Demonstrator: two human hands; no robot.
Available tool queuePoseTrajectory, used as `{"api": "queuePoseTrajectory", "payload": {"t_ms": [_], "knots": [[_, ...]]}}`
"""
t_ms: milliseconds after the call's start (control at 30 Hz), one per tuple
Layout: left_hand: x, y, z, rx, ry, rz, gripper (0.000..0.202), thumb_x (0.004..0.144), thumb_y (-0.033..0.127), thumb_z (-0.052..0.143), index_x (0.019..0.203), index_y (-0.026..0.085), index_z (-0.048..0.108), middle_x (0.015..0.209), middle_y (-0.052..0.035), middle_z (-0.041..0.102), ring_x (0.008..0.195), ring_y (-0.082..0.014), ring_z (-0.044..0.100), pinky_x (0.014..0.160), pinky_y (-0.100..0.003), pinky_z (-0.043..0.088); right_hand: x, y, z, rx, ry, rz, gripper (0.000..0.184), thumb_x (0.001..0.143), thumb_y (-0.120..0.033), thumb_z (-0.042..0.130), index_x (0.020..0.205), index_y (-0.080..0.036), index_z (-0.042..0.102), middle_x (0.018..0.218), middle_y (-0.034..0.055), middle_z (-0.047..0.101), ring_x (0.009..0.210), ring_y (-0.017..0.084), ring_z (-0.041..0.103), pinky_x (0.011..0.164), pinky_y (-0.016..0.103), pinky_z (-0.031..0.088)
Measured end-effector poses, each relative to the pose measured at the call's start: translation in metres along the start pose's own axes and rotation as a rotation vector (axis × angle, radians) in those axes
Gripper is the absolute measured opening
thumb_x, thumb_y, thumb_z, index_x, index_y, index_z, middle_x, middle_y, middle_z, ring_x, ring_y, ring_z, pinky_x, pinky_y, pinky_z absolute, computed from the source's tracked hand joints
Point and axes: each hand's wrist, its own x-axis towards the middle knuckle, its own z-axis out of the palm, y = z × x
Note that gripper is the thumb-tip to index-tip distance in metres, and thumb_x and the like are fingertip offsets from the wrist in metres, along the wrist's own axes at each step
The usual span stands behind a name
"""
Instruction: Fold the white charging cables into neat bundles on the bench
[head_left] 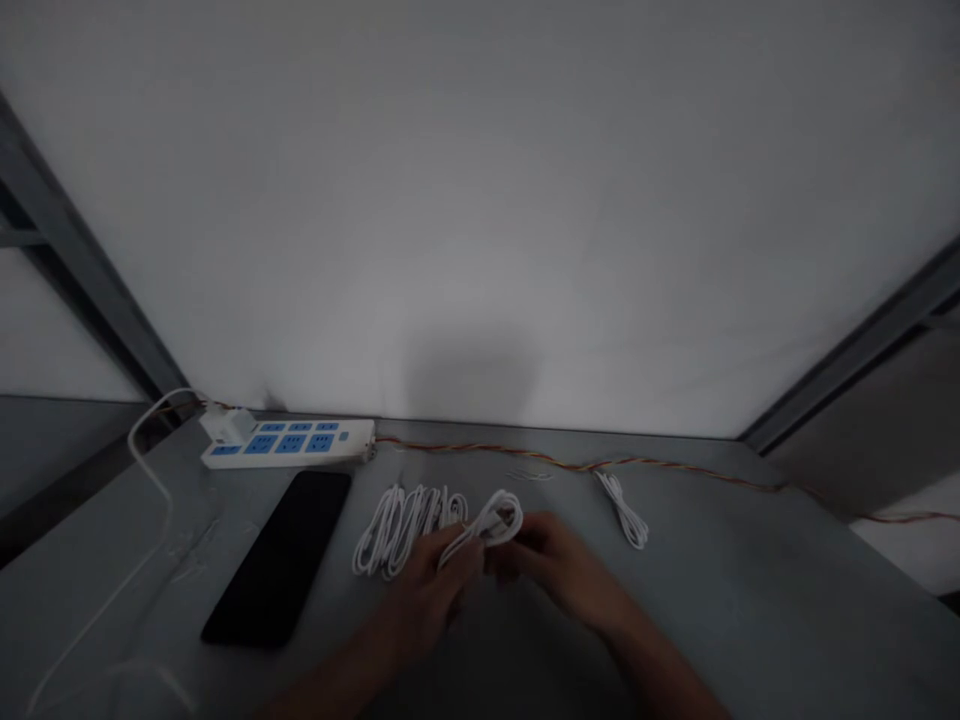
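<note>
One coiled white cable (pixel 505 510) is gripped at the view's six o'clock by the fingers of the left hand (pixel 436 588) — whether also by those of the right hand (pixel 553 562) cannot be told. Cable bundles (pixel 391 532) are laid at its nine o'clock, a lone coil (pixel 625 514) at its three.

Smooth plastic-looking cable (pixel 513 508), smooth phone (pixel 277 560), plastic power strip (pixel 281 461), matt tabletop (pixel 720 570)
</note>
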Motion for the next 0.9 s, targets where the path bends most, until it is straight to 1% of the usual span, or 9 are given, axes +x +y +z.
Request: {"api": "queuePoseTrajectory", "payload": {"t_ms": [67,200,367,467,533,600,700,800,900], "knots": [[-0.001,0.002,0.001,0.093,0.015,0.026,0.04,0.091,0.053,0.053,0.072,0.018,0.058,0.056,0.0069,0.038,0.049,-0.0079,0.032,0.046,-0.019,0.029,-0.001,0.0,0.001,0.016,-0.007,-0.001,0.026,0.087,-0.042,0.063,0.081,-0.019,0.074,0.069,-0.0002,0.063,0.064,0.013,0.056,0.062,0.024,0.044],[-0.001,0.006,0.004,0.105,0.171,-0.016,0.035,0.087,0.055,0.057,0.091,0.021,0.064,0.058,0.0068,0.042,0.049,-0.0091,0.034,0.045,-0.02,0.03,-0.002,-0.003,-0.001,-0.004,0.029,0.009,0.021,0.084,-0.033,0.064,0.075,-0.019,0.076,0.066,0.0001,0.065,0.065,0.014,0.057,0.064,0.025,0.045],[0.003,0.003,0.003,0.01,0.177,-0.085,0.044,0.08,0.063,0.06,0.07,0.021,0.054,0.05,0.0093,0.034,0.043,-0.0076,0.027,0.04,-0.02,0.024,-0.003,-0.003,-0.002,-0.059,0.042,0.037,0.022,0.084,-0.031,0.062,0.071,-0.019,0.075,0.067,0.0015,0.068,0.065,0.015,0.059,0.064,0.026,0.045],[0.003,0.003,0.001,-0.009,0.175,-0.093,0.044,0.08,0.064,0.059,0.076,0.021,0.056,0.051,0.0095,0.035,0.044,-0.0077,0.027,0.04,-0.02,0.024,-0.003,-0.002,-0.003,-0.121,0.039,0.029,0.025,0.087,-0.033,0.059,0.074,-0.019,0.076,0.068,0.0014,0.068,0.065,0.015,0.059,0.064,0.026,0.045],[0.003,0.006,0.0,0.019,0.186,-0.068,0.042,0.083,0.063,0.056,0.08,0.021,0.057,0.054,0.0082,0.039,0.045,-0.0085,0.03,0.041,-0.02,0.027,-0.004,-0.002,-0.005,-0.219,0.076,0.017,0.025,0.088,-0.032,0.058,0.075,-0.019,0.075,0.069,0.0012,0.069,0.067,0.016,0.06,0.065,0.026,0.044],[0.004,0.01,-0.002,0.071,0.201,-0.008,0.043,0.089,0.06,0.05,0.074,0.02,0.056,0.057,0.0056,0.045,0.048,-0.0096,0.037,0.045,-0.02,0.032,-0.004,-0.004,-0.007,-0.329,0.13,0.009,0.025,0.089,-0.031,0.058,0.076,-0.019,0.075,0.07,0.0011,0.07,0.068,0.016,0.061,0.065,0.026,0.044],[0.005,0.013,-0.005,0.141,0.271,0.071,0.044,0.094,0.055,0.044,0.072,0.019,0.058,0.065,0.0011,0.055,0.058,-0.012,0.048,0.055,-0.022,0.041,-0.004,-0.006,-0.012,-0.447,0.182,-0.003,0.025,0.089,-0.032,0.057,0.077,-0.019,0.075,0.07,0.0012,0.071,0.068,0.016,0.061,0.062,0.025,0.043],[0.004,0.011,-0.008,0.247,0.338,0.087,0.035,0.096,0.049,0.044,0.099,0.019,0.061,0.082,-0.0027,0.065,0.072,-0.0162,0.059,0.067,-0.026,0.047,-0.004,-0.004,-0.018,-0.579,0.23,-0.018,0.022,0.089,-0.029,0.057,0.08,-0.019,0.075,0.075,0.0018,0.073,0.069,0.017,0.063,0.063,0.026,0.042],[0.002,0.006,-0.01,0.54,0.331,0.168,0.041,0.097,0.038,0.046,0.133,0.02,0.044,0.101,-0.006,0.071,0.088,-0.0207,0.065,0.079,-0.033,0.049,-0.003,0.004,-0.028,-0.769,0.279,-0.011,0.023,0.088,-0.026,0.057,0.074,-0.02,0.074,0.072,0.0021,0.073,0.064,0.018,0.062,0.059,0.026,0.039]]}}
